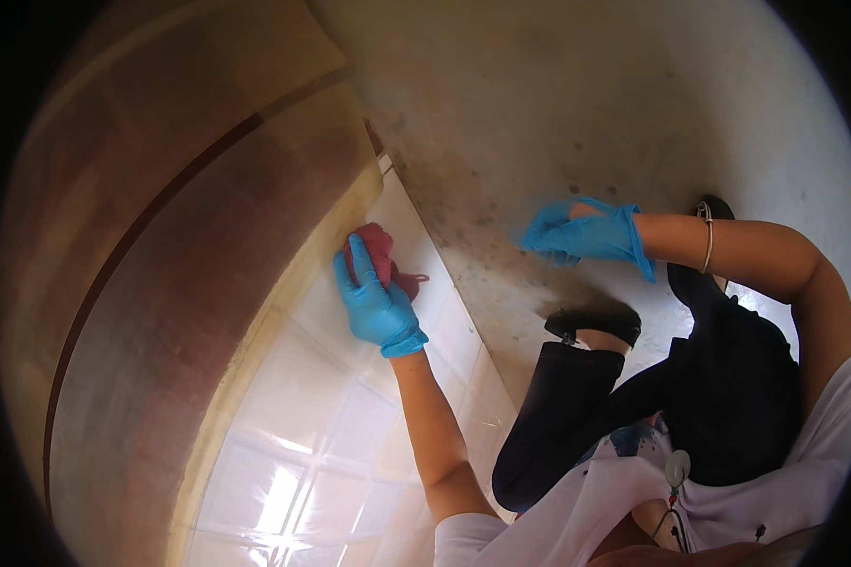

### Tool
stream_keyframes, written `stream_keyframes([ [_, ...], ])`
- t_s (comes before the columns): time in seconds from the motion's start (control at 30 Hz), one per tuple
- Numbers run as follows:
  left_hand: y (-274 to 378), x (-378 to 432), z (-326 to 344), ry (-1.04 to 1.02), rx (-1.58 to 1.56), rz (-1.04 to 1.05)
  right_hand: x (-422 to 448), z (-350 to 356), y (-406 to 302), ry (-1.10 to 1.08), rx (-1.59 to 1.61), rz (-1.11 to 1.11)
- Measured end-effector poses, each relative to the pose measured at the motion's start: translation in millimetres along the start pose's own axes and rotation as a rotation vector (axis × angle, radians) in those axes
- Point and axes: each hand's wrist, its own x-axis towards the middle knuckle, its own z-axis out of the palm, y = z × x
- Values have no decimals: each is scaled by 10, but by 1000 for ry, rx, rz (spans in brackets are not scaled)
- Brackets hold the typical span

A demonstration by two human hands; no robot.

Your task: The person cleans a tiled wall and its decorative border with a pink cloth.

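Observation:
My left hand (379,309), in a blue disposable glove, presses a pinkish-red cloth (373,249) against the glossy white tiled wall (312,368). Two of its fingers lie extended over the cloth, and a loose end with a loop hangs beside the palm. The cloth sits near the upper border of the tiles. Over the concrete floor (581,92), away from the wall, is my right hand (583,232), gloved the same way. Its fingers are bent and blurred, and whether anything is between them cannot be made out.
A yellowish strip (252,340) edges the tiles, with a brownish wall surface (184,283) beyond it and a dark red line (142,227) across that. Dark spots mark the floor near the wall's foot. My bent legs and a black shoe (596,322) are close to the tiles.

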Motion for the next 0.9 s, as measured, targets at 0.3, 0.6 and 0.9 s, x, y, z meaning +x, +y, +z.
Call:
stream_keyframes([
  [0.3,222,841,-128,255,-6,219,116,-270,238,197,38,-50],
  [0.6,338,-145,-370,-198,-757,-375,61,86,-227,26,-10,-313],
  [0.9,941,-1347,-1328,-798,-597,-82,122,711,-356,-186,245,208],
])
